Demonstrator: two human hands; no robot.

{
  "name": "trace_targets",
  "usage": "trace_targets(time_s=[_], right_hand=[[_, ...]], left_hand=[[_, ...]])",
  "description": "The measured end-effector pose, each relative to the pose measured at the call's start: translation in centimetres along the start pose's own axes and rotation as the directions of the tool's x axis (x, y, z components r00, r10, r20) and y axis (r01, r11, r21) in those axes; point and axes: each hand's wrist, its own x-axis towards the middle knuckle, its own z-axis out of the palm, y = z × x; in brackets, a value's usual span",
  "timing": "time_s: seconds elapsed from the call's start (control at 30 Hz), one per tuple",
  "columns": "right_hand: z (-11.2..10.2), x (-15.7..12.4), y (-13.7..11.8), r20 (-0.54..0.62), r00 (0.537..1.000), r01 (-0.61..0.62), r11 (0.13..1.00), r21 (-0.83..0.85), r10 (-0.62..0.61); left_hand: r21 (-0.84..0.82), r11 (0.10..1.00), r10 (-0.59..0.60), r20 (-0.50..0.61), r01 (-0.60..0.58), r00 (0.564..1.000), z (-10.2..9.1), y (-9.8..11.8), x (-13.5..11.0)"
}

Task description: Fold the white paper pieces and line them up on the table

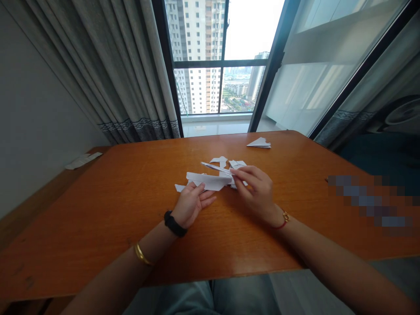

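Observation:
A folded white sheet of paper (210, 181) is held above the wooden table, in the middle of the view. My left hand (192, 203) supports its lower edge from the left, thumb on the front and fingers stretched out beneath. On the right, my right hand (254, 190) pinches the paper's end between thumb and fingertips. A narrow folded strip (215, 167) points left from that pinch; whether it belongs to the same sheet I cannot tell. Just behind lie several folded white paper pieces (238, 164), partly hidden by my hands and the held sheet.
A folded paper plane (259, 143) rests near the far edge of the wooden table (98, 218). Flat white paper (83, 160) lies at the far left. A pixelated patch (367, 199) covers something on the right. Beyond the table are a curtain (131, 65) and a window.

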Motion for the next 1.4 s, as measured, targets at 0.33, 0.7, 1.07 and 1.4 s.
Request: trace_targets(time_s=[0.33,0.7,1.07,1.4], right_hand=[[2.1,-1.5,-0.5,0.288,0.905,0.393,0.873,-0.287,-0.313],[0.8,1.9,3.7,0.160,0.949,-0.224,0.939,-0.260,0.270],[1.6,1.6,3.9,0.465,0.877,0.036,0.952,-0.305,0.116],[2.0,2.0,5.6,0.380,0.911,-0.094,0.978,-0.185,0.159]], left_hand=[[-0.068,0.997,-0.031,0.146,0.041,0.989,0.6,-0.4,-0.9],[-0.142,0.936,0.265,-0.312,-0.321,0.912,-1.2,2.0,1.3],[-0.162,0.949,0.220,-0.273,-0.270,0.936,-1.5,1.9,1.5],[-0.141,0.950,0.234,-0.279,-0.280,0.931,-1.4,2.1,1.6]])
